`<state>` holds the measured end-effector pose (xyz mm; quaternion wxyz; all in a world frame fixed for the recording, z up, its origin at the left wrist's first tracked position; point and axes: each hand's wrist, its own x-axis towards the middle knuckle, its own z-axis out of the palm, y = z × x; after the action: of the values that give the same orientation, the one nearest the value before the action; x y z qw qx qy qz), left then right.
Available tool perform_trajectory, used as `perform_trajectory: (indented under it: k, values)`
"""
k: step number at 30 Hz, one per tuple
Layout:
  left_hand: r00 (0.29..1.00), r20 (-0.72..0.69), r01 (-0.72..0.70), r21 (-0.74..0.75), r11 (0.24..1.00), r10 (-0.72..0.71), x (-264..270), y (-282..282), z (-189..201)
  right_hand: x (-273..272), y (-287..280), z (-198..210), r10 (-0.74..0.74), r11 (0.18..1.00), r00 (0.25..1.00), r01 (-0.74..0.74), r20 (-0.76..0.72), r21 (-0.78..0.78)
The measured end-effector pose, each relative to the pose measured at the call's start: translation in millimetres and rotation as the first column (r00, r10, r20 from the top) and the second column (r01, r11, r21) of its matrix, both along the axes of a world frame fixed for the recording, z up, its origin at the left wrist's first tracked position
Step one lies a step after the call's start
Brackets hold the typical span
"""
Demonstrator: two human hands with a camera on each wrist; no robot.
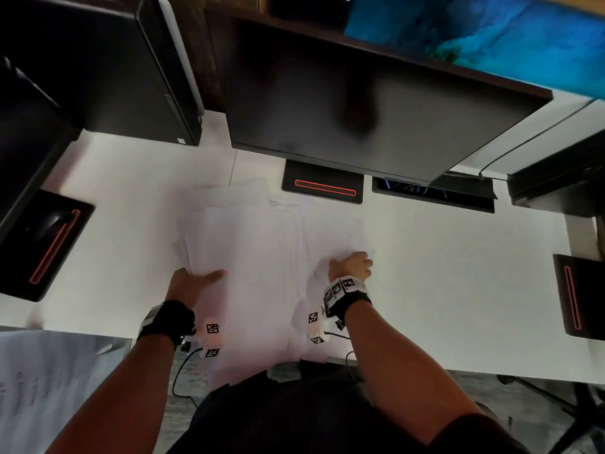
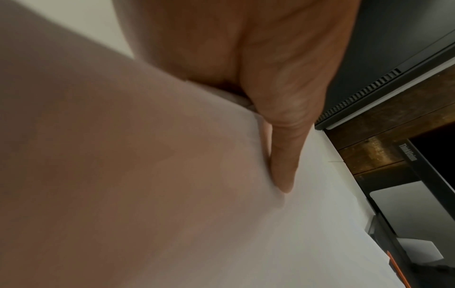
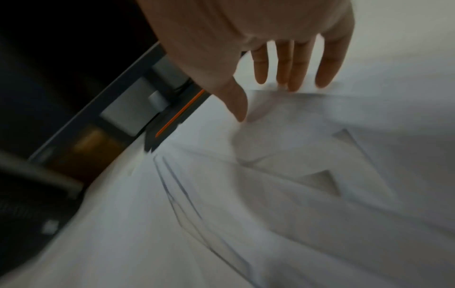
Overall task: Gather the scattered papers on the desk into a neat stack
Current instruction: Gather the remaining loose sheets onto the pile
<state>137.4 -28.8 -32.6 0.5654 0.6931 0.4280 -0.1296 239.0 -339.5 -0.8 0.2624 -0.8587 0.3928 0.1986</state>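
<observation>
Several white papers (image 1: 268, 257) lie overlapped and askew in the middle of the white desk (image 1: 458, 273), their near ends hanging over its front edge. My left hand (image 1: 193, 283) grips the left side of the pile, thumb (image 2: 283, 155) on top and fingers hidden beneath the lifted sheets (image 2: 123, 175). My right hand (image 1: 352, 265) is at the pile's right edge. Its fingers (image 3: 293, 78) are straight, tips touching the far edge of a buckled sheet (image 3: 270, 194), and hold nothing.
A dark monitor (image 1: 376, 109) on its base (image 1: 322, 188) stands just behind the papers, and a black computer tower (image 1: 98, 67) at the back left. A mouse (image 1: 49, 224) lies on a black pad at the left. Another black pad (image 1: 579, 296) sits at the right.
</observation>
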Motion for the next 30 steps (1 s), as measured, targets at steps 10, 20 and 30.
perform_trajectory:
  k: [10,20,30]
  values:
    - [0.999,-0.032,-0.033,0.060,0.998,0.035,1.7,1.2,-8.2,-10.9,-35.1,3.0,-0.014,1.000,0.991,0.014,-0.137,0.000]
    - [0.998,-0.053,-0.020,0.052,0.998,0.023,7.2,0.6,-7.2,-18.5,-58.1,-30.5,-0.095,0.959,0.975,0.143,-0.199,0.244]
    - [0.997,-0.061,-0.033,0.067,0.997,0.037,4.9,2.4,-8.1,-14.7,-42.2,7.6,-0.099,0.971,0.995,0.096,-0.001,0.218]
